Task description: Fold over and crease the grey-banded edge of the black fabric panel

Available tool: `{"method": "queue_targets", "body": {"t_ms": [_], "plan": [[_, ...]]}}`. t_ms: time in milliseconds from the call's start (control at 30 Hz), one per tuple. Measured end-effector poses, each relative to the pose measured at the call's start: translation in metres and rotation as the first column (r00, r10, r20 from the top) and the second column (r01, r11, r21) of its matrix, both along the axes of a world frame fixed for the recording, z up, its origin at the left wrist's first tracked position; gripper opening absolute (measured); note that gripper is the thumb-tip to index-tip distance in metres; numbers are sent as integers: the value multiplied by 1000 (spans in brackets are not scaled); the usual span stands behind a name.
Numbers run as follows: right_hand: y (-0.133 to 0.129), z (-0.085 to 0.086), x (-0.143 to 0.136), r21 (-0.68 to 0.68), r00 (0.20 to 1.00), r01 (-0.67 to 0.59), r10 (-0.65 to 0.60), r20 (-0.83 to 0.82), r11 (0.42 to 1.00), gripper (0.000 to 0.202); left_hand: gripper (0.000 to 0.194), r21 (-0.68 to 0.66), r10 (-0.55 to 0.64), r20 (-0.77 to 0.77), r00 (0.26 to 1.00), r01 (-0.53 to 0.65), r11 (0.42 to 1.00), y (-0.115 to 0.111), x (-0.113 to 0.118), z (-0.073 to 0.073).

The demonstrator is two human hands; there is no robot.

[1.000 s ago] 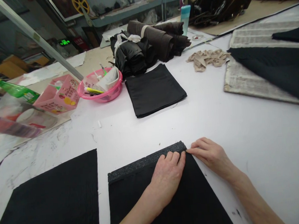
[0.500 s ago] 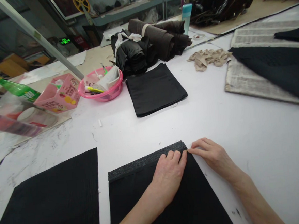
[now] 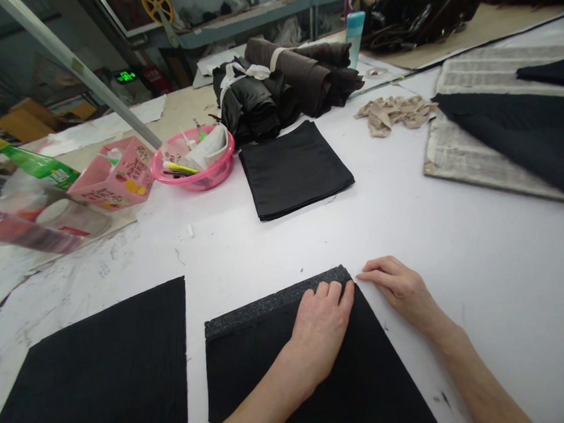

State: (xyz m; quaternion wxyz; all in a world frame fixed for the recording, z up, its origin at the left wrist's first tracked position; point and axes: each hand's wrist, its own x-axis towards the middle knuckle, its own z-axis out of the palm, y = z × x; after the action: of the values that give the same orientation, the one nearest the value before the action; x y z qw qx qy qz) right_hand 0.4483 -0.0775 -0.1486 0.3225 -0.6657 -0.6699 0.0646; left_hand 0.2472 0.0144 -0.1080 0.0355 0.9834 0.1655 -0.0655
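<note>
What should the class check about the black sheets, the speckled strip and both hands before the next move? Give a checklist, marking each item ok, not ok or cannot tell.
1. Left hand on the near black sheet, by its far right corner: ok.
2. Speckled strip lying along that sheet's far edge: ok.
3. Right hand touching the corner: cannot tell; its fingertips are right beside it.
4. Other large black sheet apart from this one: ok, bare table shows between them.
5. Underside of the near sheet free of creases: cannot tell, hidden.
6. Table free of loose bits: not ok, a small white stick lies there.
</note>
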Motion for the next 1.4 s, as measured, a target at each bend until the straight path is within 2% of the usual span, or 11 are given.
{"method": "queue_targets", "body": {"t_ms": [133,500,600,767,1133,1267,1400], "plan": [[0,1,-1,-9,1000,0,0,6,1000,25,71,-1,-4,6,1000,4,1000,1,-1,1],[2,3,-2,-25,999,10,-9,36,1000,25,102,-81,-39,-92,995,32,996,4,6,5],[2,2,-1,-12,999,7,-6,38,1000,24,95,-78,-24,-77,997,18,997,5,6,6],[2,2,-1,-27,1000,4,-4,6,1000,24,95,-72,-16,-34,999,13,997,3,5,6],[1,1,-2,-25,999,-1,2,47,1000,23,64,-6,34,12,999,-34,999,-6,4,5],[0,-4,1,-7,993,-8,9,116,1000,22,56,17,38,80,996,-39,999,-12,-10,2],[1,-9,6,-3,989,-18,18,144,1000,22,46,89,32,147,989,-45,995,-24,-33,-10]]}}
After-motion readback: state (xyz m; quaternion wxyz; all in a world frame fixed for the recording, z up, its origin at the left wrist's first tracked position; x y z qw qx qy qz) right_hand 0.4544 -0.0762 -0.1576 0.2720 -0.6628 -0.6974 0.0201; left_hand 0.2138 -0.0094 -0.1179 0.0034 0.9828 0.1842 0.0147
